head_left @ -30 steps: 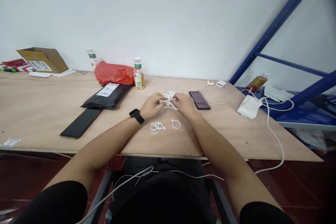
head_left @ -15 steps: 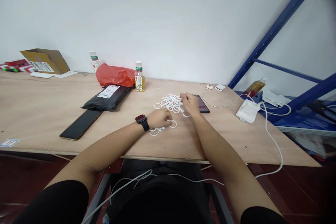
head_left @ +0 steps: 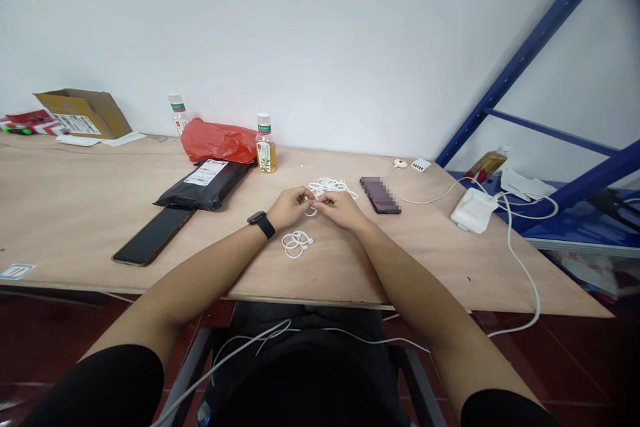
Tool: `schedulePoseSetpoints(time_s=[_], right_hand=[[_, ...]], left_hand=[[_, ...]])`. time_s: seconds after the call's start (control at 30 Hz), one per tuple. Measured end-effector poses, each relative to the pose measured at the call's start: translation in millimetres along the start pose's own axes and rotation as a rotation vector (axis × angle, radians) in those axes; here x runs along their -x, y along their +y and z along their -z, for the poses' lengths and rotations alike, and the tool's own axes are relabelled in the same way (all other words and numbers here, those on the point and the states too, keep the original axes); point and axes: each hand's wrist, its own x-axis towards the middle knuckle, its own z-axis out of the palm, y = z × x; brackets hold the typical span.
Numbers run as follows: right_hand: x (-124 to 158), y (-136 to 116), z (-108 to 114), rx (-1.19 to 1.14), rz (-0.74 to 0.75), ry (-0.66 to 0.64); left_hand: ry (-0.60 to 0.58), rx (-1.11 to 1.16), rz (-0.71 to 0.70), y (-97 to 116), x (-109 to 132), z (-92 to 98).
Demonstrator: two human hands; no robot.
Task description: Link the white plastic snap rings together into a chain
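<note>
My left hand (head_left: pixel 291 207), a dark watch on its wrist, and my right hand (head_left: pixel 342 209) meet at the fingertips above the table. Both pinch one white plastic curtain ring (head_left: pixel 311 213), whose lower curve shows beneath the fingers. Just behind the hands lies a tangled pile of similar white rings (head_left: pixel 333 185), partly covered by them. Nearer the table's front edge, a small group of rings (head_left: pixel 296 244) with little eyelets rests flat, some overlapping.
A phone (head_left: pixel 381 195) lies right of the pile, and another phone (head_left: pixel 153 237) sits left beside a black parcel (head_left: pixel 203 190). A drink bottle (head_left: pixel 265 145) and red plastic bag (head_left: pixel 219 141) stand behind. A white charger (head_left: pixel 473 211) with cables is at right.
My left hand has moved up from the small ring group, leaving a ring there. My right hand has come left from the pile, and both now meet at one ring.
</note>
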Motion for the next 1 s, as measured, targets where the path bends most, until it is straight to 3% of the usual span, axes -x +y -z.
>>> schedulePoseSetpoints(time_s=[0.13, 0.27, 0.6, 1.0], right_hand=[[0.8, 1.5, -1.4, 0.009, -0.02, 0.032], [1.2, 3.5, -4.0, 0.005, 0.017, 0.022], [3.0, 4.4, -5.1, 0.023, -0.015, 0.024], [4.4, -9.7, -10.0, 0.066, 0.011, -0.003]], left_hand=[[-0.008, 0.234, 0.093, -6.4, -4.0, -0.2], [-0.024, 0.314, 0.13, -7.6, -4.7, 0.7], [-0.074, 0.252, 0.142, -4.6, -3.6, 4.5], [-0.017, 0.217, 0.214, -1.6, -4.7, -1.1]])
